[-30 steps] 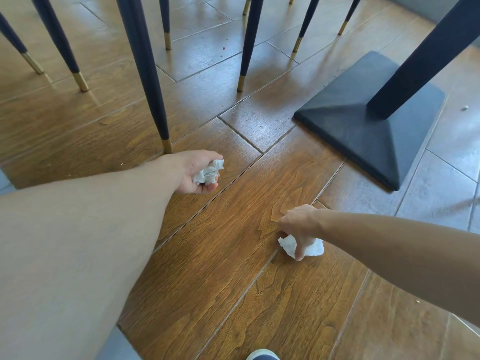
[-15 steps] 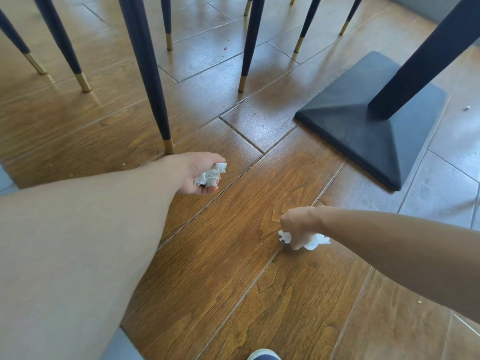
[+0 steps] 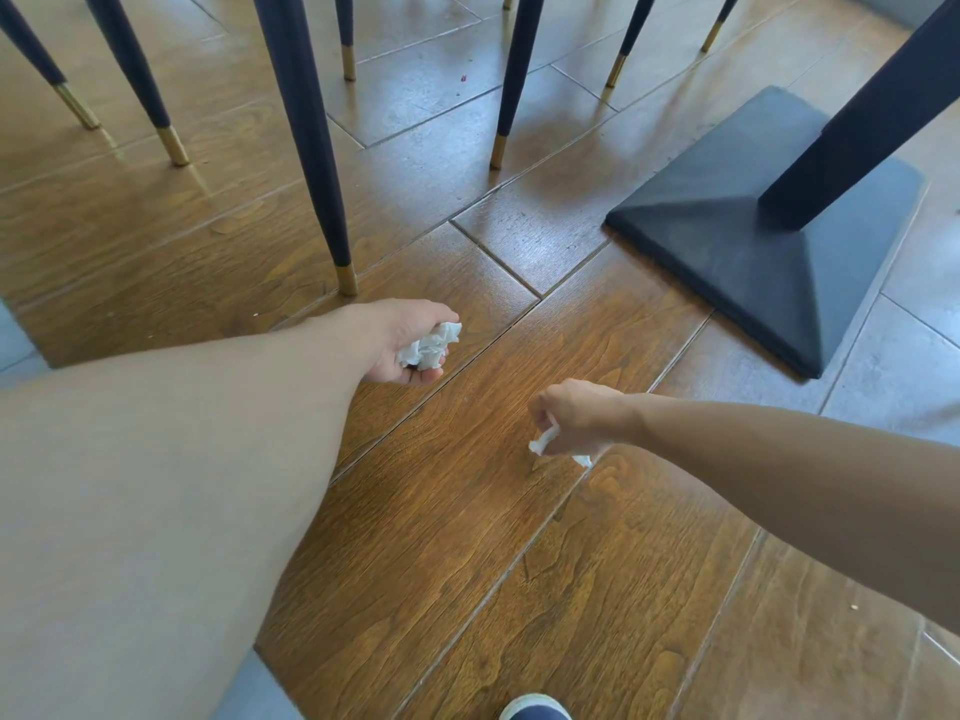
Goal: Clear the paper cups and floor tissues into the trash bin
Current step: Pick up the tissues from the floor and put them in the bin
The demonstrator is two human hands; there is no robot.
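a: now, nearest first. what has changed by the table base point(image 3: 769, 252)?

b: the right hand point(image 3: 576, 415), on the near side of the table base, has come up off the floor point(image 3: 467, 511). a second ago its fingers were pressed down on the second tissue point(image 3: 543, 441); that tissue now hangs pinched in closed fingers, clear of the boards.

a: and the other hand?

b: the left hand point(image 3: 410, 340), well to the left of the table base, is curled shut round the first tissue point(image 3: 431, 345), as before. beyond it, a chair leg point(image 3: 311, 148) stands undisturbed.

a: consequence for the task?

b: in my judgement, both floor tissues in view are collected. no trash bin or paper cups are visible, so carrying and disposal remain outstanding.
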